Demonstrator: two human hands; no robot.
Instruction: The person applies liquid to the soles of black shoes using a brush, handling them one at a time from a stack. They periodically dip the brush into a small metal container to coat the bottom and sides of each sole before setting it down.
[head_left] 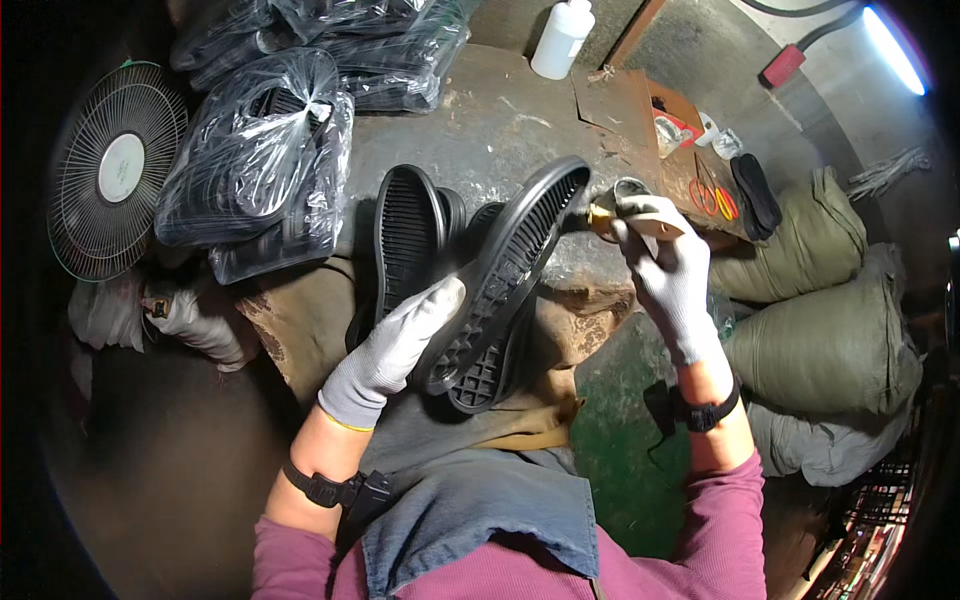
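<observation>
Black rubber shoe sole is resting tilted over the worktop, left hand fingers gripping its heel end, while right hand fingers are pinching a brush against its toe.

The scene is dim overall, lit mainly by a tube lamp at two o'clock that burns out to pure white, while the corners and the rim from seven to eleven o'clock fall off into black fisheye vignette. Light catches as glare on the plastic bags at eleven o'clock and as a dull sheen on the table, and the grey gloves read bright against the dark soles. The centre is fairly sharp, but straight edges bow toward the rim, and the lower right corner is smeared and noisy.
</observation>
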